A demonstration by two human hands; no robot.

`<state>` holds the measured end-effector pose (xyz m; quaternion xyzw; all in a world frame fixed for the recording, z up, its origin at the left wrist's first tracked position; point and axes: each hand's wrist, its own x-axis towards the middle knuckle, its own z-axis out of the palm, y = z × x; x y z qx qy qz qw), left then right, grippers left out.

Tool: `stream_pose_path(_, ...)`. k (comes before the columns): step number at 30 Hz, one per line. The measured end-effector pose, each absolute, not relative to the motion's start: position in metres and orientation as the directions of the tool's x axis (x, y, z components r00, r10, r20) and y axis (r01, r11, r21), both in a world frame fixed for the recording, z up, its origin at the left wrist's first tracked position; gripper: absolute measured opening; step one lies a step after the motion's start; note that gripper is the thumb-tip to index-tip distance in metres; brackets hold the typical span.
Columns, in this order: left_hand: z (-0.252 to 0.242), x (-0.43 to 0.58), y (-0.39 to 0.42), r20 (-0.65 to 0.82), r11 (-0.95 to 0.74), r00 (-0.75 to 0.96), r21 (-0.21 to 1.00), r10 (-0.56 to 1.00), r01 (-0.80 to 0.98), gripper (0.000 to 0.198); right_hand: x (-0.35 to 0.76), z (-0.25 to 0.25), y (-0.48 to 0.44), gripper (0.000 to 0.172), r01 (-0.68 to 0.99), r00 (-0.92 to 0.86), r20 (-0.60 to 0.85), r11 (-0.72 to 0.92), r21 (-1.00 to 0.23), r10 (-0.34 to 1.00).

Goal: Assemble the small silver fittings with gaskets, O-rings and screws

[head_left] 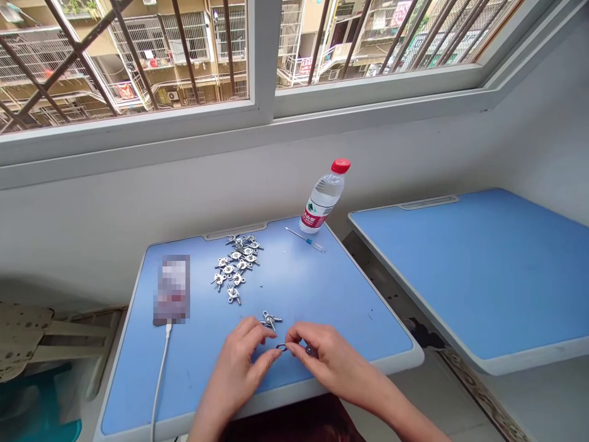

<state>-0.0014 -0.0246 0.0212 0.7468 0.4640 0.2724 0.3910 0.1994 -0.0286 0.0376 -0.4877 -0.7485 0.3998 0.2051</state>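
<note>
Near the front edge of the blue table, my left hand (243, 362) and my right hand (322, 353) meet around a small dark ring (281, 347). The ring lies between the left thumb and the pinched fingertips of my right hand. My left index finger is raised a little above it. A dark round piece (311, 351) shows under my right fingers. Just beyond my hands sits one silver metal part (270, 320) with short arms. Farther back lies a pile of several similar metal parts (237, 261).
A water bottle with a red cap (321, 202) stands at the back, beside a thin screwdriver (306, 239). At the left lies a blurred phone (172, 290) with a white cable (160, 374). A second blue table (497, 270) is at the right.
</note>
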Motion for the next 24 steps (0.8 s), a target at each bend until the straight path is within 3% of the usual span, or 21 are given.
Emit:
stream_pose_path(3,0.015,0.005,-0.039,0.042,-0.207,0.406,0.904,0.913,0.373,0.02,0.195,0.041,-0.034,0.022,0.526,-0.462,-0.004,0.27,-0.806,0.887)
stream_pose_path(6,0.003,0.012,-0.048,-0.047,0.011,0.241,0.989,0.969,0.151,0.021,0.19,0.039,-0.037,0.02,0.448,-0.384,0.022,0.207,-0.87,0.923)
stream_pose_path(11,-0.004,0.026,-0.061,-0.218,0.224,0.052,0.937,0.974,-0.268,0.024,0.179,0.026,-0.046,0.012,0.315,-0.282,-0.074,0.019,-0.949,0.957)
stream_pose_path(18,-0.004,0.043,-0.073,-0.26,0.24,-0.009,0.906,0.966,-0.349,0.032,0.17,0.011,-0.06,0.017,0.015,-0.172,0.101,0.105,-0.994,0.98)
stream_pose_path(24,-0.018,0.047,-0.078,-0.174,0.16,-0.03,0.951,0.984,-0.264,0.026,0.173,0.01,-0.063,0.017,0.014,-0.086,0.103,0.105,-0.994,0.991)
